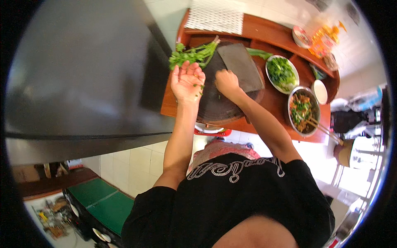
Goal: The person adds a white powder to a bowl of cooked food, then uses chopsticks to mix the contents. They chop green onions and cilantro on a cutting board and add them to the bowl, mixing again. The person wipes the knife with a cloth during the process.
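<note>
My left hand [188,81] is palm up with its fingers apart, over the left side of a round dark chopping board [217,108]. Small green chopped bits cling to its palm and wrist. Beside it, my right hand [227,81] is curled into a fist, at the left edge of a wide grey cleaver blade [242,66] lying on the board. No handle shows in the fist, and its inside is hidden. A bunch of leafy green herbs [194,56] lies beyond my left fingertips. One green bit rests on the board between my forearms.
Right of the board stand an oval dish of greens [282,73], a metal bowl [318,107] of mixed food with chopsticks [325,129], and a small white bowl [319,92]. A raised wooden shelf [263,29] edges the table behind. A large dark cabinet-like surface [93,71] borders the left.
</note>
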The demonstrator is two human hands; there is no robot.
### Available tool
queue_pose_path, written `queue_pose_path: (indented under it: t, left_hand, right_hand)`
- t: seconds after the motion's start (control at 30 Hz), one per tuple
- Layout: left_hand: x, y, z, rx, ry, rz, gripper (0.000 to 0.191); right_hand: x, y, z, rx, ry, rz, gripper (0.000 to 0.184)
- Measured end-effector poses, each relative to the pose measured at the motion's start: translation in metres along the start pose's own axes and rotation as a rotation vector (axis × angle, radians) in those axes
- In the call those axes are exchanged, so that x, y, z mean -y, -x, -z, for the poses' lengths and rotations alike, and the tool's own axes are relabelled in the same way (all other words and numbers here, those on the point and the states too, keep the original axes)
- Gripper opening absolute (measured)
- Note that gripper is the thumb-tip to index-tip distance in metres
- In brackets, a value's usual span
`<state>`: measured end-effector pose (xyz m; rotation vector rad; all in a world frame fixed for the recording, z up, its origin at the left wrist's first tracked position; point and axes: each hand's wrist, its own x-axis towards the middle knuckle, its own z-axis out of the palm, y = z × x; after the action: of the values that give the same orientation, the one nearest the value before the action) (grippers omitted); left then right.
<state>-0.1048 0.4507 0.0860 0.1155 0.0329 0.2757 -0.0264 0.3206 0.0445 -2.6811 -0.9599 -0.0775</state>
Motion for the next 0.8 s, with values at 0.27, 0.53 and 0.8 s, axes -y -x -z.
queue_pose_path:
  t: [0.27,0.53,0.8]
  left_hand:
    - [-0.012,0.021,-0.020,0.080,-0.067,-0.157,0.036]
    - [0.003,0.044,-0.035,0.128,-0.216,-0.278,0.035]
    - [0.008,0.059,-0.043,0.065,-0.195,-0.345,0.031]
  right_hand:
    - [0.023,0.019,0.040,0.377,-1.574,-0.194,0.008]
    - [0.050,0.048,0.073,0.507,-1.890,-0.228,0.007]
    - [0.057,0.055,0.068,0.600,-1.921,-0.228,0.005]
